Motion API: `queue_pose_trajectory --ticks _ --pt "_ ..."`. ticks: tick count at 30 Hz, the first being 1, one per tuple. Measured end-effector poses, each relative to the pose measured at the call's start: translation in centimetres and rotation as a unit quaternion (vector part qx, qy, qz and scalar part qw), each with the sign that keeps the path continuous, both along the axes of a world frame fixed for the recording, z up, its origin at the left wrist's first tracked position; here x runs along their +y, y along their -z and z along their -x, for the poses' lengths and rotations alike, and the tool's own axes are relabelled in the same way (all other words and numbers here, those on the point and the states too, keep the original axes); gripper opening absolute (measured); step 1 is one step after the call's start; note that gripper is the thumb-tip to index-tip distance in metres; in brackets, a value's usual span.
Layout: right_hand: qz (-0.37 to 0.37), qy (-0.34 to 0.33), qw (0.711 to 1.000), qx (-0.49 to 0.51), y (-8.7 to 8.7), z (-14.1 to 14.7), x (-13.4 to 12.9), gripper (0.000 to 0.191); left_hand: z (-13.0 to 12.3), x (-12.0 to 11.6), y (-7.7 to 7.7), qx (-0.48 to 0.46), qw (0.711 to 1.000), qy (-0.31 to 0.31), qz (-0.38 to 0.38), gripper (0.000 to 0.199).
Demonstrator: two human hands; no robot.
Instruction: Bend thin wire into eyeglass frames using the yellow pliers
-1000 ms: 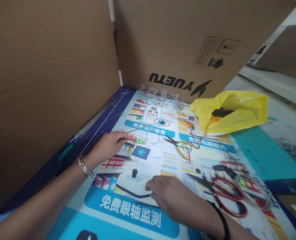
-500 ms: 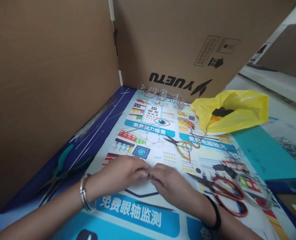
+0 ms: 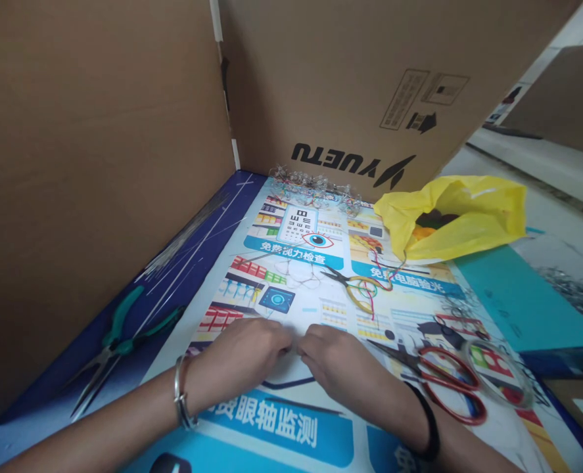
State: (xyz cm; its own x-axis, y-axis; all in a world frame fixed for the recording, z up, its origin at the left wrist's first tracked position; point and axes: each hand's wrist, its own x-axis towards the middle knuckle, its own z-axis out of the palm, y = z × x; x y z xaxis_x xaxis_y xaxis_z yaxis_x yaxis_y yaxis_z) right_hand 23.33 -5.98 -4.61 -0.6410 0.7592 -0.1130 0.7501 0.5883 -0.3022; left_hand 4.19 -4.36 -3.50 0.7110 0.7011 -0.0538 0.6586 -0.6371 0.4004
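My left hand is closed in a pinch over the middle of the printed sheet. Facing it, a small gap away, my right hand is also closed, its fingertips pressed together. Whatever is between the fingers is too small and blurred to make out. To the right of my right hand lie red-handled scissors, blades pointing toward it. Beyond both hands rests a small yellow-handled cutting tool, with red and green threads across it. Teal-handled pliers lie with handles spread, left of my left hand.
Cardboard walls stand at the left and back. Thin straight wires lie along the left side. Tangled wire pieces line the back. A yellow bag sits back right; a clear round spool lies beside the scissors.
My hands have moved slightly apart; they touched at the fingertips before. My left hand is a little lower and stays closed, as does my right. The tools have not moved.
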Motion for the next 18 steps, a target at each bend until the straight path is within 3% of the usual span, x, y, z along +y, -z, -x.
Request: queue_pose_trajectory --ticks 4,18 --pt "-0.019 -0.011 0.999 -0.040 -0.5 0.3 -0.2 0.024 -0.2 -0.6 0.7 -0.005 0.998 0.024 -0.057 0.016" --pt "-0.033 0.027 0.996 -0.081 -1.1 0.6 -0.6 0.024 -1.2 -1.5 1.2 0.030 0.990 0.021 -0.140 0.017"
